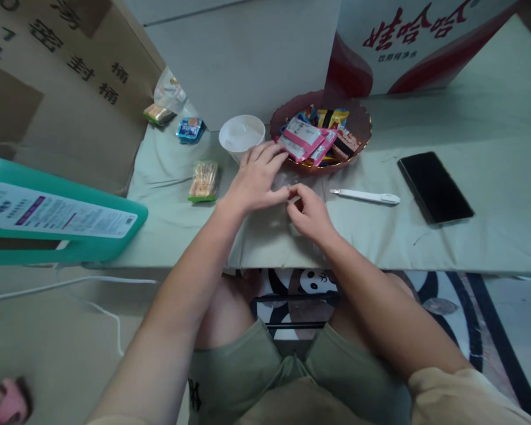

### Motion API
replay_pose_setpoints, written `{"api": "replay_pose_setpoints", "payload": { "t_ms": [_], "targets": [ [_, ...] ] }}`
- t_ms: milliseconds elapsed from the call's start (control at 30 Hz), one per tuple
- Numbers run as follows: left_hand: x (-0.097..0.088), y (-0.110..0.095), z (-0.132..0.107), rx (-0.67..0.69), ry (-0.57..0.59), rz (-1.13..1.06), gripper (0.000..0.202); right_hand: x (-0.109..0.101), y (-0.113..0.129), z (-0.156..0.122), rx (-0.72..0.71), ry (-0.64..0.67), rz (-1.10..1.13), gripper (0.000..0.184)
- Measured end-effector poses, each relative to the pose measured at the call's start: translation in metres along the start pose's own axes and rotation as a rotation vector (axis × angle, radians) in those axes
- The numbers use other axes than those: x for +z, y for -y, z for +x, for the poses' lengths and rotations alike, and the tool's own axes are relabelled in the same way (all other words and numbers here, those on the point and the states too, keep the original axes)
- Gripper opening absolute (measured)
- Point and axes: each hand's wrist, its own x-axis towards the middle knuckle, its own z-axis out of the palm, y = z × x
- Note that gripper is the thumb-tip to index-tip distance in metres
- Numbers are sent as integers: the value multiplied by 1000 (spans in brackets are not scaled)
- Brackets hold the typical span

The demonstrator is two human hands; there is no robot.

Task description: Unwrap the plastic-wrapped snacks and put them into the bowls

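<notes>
My left hand point(260, 178) is over the table with its fingers stretched toward the round bowl point(366, 141), close to the white plastic cup point(242, 133). Its thumb meets the fingertips of my right hand point(308, 213). The right fingers are curled in a pinch, and whatever they hold is too small or too clear to make out. Pink, yellow and blue wrapped packets point(301, 139) fill the bowl. A white craft knife or similar slim tool point(366, 196) lies to the right of my right hand.
A black phone point(436, 188) lies at the right. Left of my hands are a clear packet of toothpick-like sticks point(204, 180) and a blue packet point(190, 130). A green jug point(66, 215), a brown carton point(66, 88) and white boxes point(248, 59) hem in the left and back.
</notes>
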Motion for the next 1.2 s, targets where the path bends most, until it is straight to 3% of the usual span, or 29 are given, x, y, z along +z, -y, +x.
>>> {"api": "replay_pose_setpoints", "payload": {
  "t_ms": [133,233,367,467,533,600,667,733,867,933,1033,1200],
  "targets": [
    [7,-2,-23,-81,-100,-63,62,-1,-4,-1,19,13,42,12],
    [18,-1,-37,-131,-88,-113,64,-2,-6,-2,5,30,25,17],
    [30,8,-37,-256,-101,-203,48,-2,-4,-4,20,45,15,21],
    [18,22,-24,-393,-337,-270,44,-2,-2,-5,40,28,31,21],
    [0,34,-8,-495,-532,-297,44,-1,-1,-5,33,18,14,19],
    [-19,47,13,-548,-643,-304,34,-1,-1,-5,29,23,-8,17],
    [-34,59,36,-624,-580,-303,21,0,-1,-5,32,34,-18,15],
    [-43,66,55,-667,-413,-184,11,1,-1,-4,38,43,-18,15],
    [-46,63,80,-710,-158,185,44,2,-1,-1,40,34,-12,16],
    [-42,58,87,-684,-35,263,37,2,0,1,39,31,-7,16],
    [-34,57,93,-567,199,295,10,3,1,3,43,33,-7,15],
    [-36,50,89,-484,488,218,24,7,3,4,40,32,-1,15]
  ]
}}
